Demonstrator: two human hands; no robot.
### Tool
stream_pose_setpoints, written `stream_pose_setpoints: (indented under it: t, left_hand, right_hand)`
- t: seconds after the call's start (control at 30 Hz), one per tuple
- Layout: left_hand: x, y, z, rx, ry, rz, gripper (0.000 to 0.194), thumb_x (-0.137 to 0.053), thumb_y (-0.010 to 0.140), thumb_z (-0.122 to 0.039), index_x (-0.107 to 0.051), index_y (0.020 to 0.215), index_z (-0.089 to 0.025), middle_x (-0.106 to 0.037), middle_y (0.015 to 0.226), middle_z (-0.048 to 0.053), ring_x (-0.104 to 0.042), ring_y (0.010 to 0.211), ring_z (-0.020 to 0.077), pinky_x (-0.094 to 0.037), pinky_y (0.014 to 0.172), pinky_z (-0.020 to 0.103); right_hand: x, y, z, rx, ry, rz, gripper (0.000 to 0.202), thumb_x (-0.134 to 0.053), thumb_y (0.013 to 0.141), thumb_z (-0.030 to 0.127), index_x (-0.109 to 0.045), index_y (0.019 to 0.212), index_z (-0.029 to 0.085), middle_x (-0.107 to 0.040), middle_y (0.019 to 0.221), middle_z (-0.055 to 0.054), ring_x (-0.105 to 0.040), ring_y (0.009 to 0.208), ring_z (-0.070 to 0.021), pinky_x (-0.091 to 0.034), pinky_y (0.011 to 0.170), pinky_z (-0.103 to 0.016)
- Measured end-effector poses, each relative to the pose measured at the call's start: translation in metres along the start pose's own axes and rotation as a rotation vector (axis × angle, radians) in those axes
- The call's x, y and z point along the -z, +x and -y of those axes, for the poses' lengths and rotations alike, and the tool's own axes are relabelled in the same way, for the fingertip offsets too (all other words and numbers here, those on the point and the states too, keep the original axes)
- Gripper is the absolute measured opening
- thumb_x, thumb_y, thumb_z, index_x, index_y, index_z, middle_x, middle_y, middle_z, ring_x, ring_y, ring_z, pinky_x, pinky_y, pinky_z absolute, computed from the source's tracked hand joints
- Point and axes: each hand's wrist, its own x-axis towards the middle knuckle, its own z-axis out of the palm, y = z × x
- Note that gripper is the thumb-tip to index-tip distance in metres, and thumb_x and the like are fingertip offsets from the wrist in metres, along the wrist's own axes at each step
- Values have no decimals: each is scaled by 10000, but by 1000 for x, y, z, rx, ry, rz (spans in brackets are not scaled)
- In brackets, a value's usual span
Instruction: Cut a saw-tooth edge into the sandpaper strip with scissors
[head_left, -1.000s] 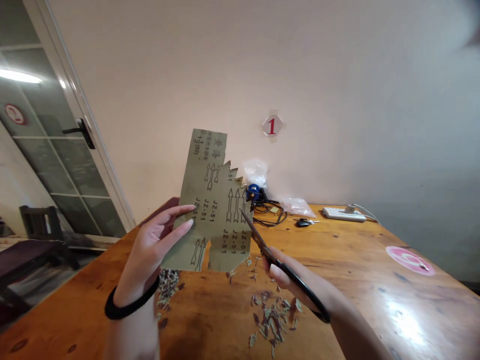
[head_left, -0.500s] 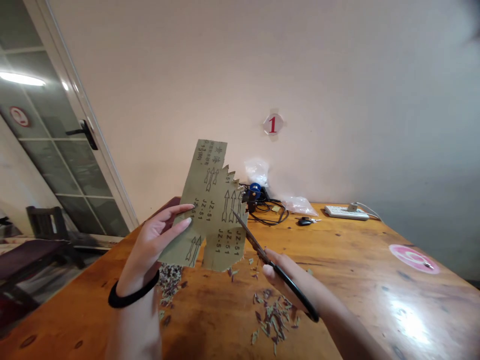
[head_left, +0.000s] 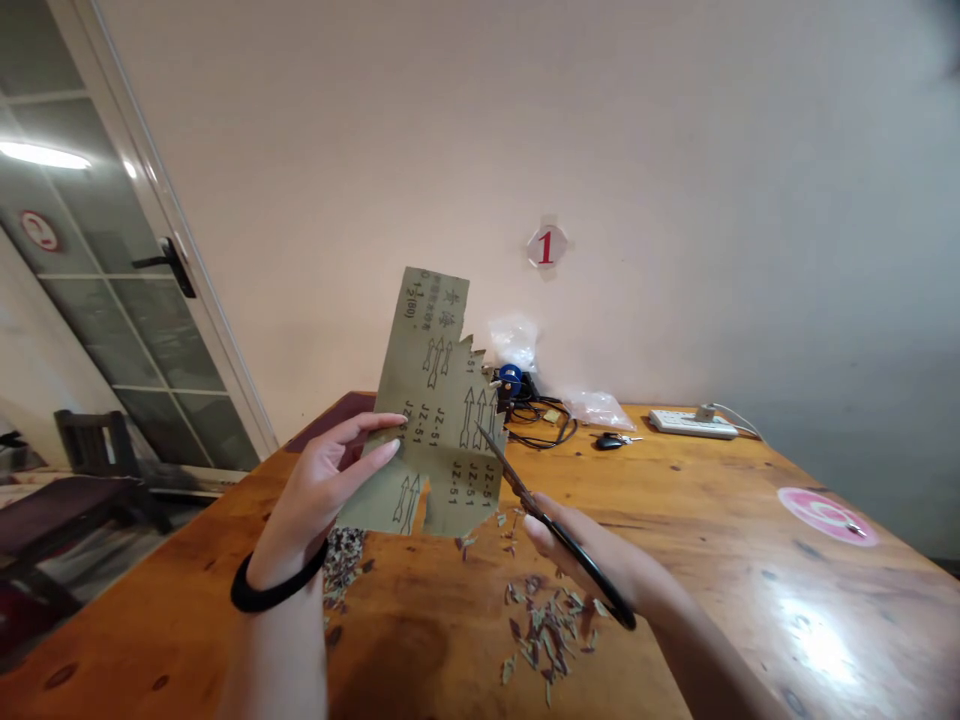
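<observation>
Above the wooden table, my left hand (head_left: 322, 480) pinches the left edge of a greenish-grey printed sheet (head_left: 427, 390), thumb on its front. Arrows and "JZ-51" marks cover the sheet; its right edge is jagged and a slit opens at the bottom. My right hand (head_left: 585, 550) is wrapped round the handles of black scissors (head_left: 517, 485), whose blades lie at the right part of the sheet. Small cut scraps (head_left: 551, 630) are scattered on the table below the scissors, and a pile of finer bits (head_left: 343, 565) lies beside my left wrist.
At the table's (head_left: 712, 620) back are black cables (head_left: 536, 425), a blue round object (head_left: 509, 378), plastic bags (head_left: 598, 409), a key (head_left: 615, 441) and a white power strip (head_left: 694, 425). A pink round sticker (head_left: 827, 516) is at the right. A dark chair (head_left: 97, 480) stands left.
My left hand and the sheet have moved slightly to the right, and the sheet's top is a little higher. The scissors have shifted only slightly.
</observation>
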Motion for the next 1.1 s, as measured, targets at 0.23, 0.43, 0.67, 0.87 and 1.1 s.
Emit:
stream_pose_setpoints:
  t: [0.23, 0.43, 0.67, 0.87, 1.1]
  left_hand:
    - [1, -3, -2, 6, 19, -46, 268, -833, 750, -357, -776, 1003, -290, -784, 990, 2, -716, 854, 154, -550, 644, 165]
    - [-2, -3, 3, 2, 44, -73, 323, -805, 773, -393, -752, 1066, -268, -768, 1039, 25, -695, 871, 171, -543, 700, 222]
    - [-11, 3, 4, -12, 70, -79, 315, -802, 751, -381, -752, 1025, -232, -752, 1028, 40, -674, 922, 195, -528, 769, 268]
    - [-23, 3, 2, 71, -30, -25, 309, -815, 726, -366, -727, 981, -215, -747, 969, 51, -687, 806, 197, -553, 691, 295]
    - [-38, 1, 9, 88, -55, 29, 311, -780, 782, -374, -700, 1038, -217, -729, 1069, 72, -688, 851, 206, -572, 748, 328]
  right_hand:
    - [-8, 9, -7, -37, 38, 14, 454, -455, 905, 666, -371, 754, 246, -389, 715, 32, -371, 650, -163, -315, 583, -297]
    - [-19, 8, -16, 0, 224, 19, 476, -409, 948, 692, -330, 760, 262, -281, 632, 82, -232, 535, -116, -215, 474, -253]
    - [-29, 9, -20, -15, 424, 39, 612, -294, 878, 864, -358, 817, 259, -251, 691, 82, -159, 552, -114, -192, 453, -228]
    - [-18, 1, -1, -80, 372, 18, 656, -281, 845, 896, -368, 737, 255, -320, 579, 91, -304, 476, -112, -299, 464, -242]
    - [-14, -4, 18, -102, 202, -121, 744, -215, 900, 841, -454, 539, 236, -510, 456, 2, -457, 442, -143, -368, 522, -282]
